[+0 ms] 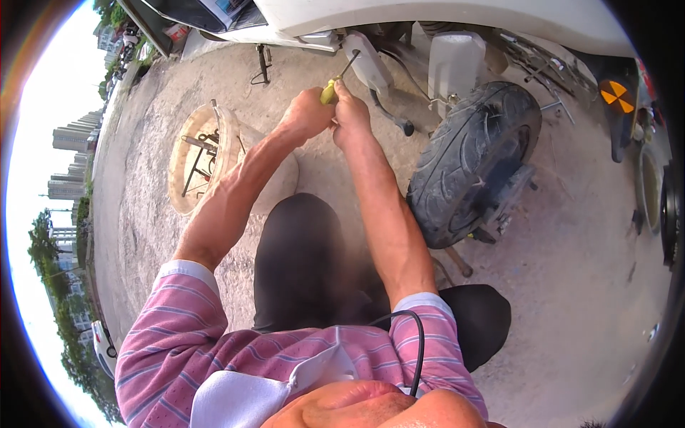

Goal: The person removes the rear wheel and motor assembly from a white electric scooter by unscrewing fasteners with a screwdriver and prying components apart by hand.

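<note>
A screwdriver [329,91] with a yellow handle points up and away, its thin dark shaft slanting to the right. My left hand [309,113] is closed against the handle from the left. From the other side my right hand [352,114] closes on it, the thumb along the handle. The lower end of the handle is hidden between the two hands. To the right of my right forearm, a black scooter wheel with a worn tyre [457,157] stands upright. Beyond my hands are a whitish plastic jug [370,68] and a larger translucent jug [457,63].
Left of my left forearm, a tipped whitish bucket [246,153] holds several metal tools. A white vehicle body [442,16] spans the far side. Metal rods [546,68] lie at the far right, near a black piece with an orange round reflector [617,97]. The ground is rough concrete.
</note>
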`<state>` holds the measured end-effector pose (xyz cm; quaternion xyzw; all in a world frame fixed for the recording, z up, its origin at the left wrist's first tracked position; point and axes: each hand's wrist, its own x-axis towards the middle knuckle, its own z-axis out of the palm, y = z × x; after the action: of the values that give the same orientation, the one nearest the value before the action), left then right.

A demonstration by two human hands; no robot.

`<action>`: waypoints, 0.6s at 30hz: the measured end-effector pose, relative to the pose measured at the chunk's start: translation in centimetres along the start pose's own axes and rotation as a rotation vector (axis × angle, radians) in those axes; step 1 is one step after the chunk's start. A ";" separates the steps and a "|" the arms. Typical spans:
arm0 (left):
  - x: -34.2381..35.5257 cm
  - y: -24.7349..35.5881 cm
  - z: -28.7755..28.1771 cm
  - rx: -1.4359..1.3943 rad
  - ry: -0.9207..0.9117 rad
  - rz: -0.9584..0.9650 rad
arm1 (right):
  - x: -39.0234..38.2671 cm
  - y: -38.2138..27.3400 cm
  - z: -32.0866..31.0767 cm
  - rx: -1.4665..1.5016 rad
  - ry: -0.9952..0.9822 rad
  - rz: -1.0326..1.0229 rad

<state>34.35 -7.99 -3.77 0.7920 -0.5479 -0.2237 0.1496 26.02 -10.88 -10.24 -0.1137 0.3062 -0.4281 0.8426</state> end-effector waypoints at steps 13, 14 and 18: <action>0.3 -2.3 -0.4 -0.875 -0.483 -0.201 | 1.1 -0.3 -1.9 -0.114 -0.040 0.037; -0.3 -1.2 -0.8 -0.491 -0.259 -0.104 | 1.1 -0.5 -1.6 -0.037 -0.050 0.017; -3.1 0.0 1.1 0.238 0.484 0.369 | 1.0 -1.2 -0.2 0.097 0.002 -0.038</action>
<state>32.83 -5.05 -4.10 0.7214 -0.6531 0.0677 0.2200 25.57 -12.38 -10.30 -0.0780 0.2838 -0.4584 0.8386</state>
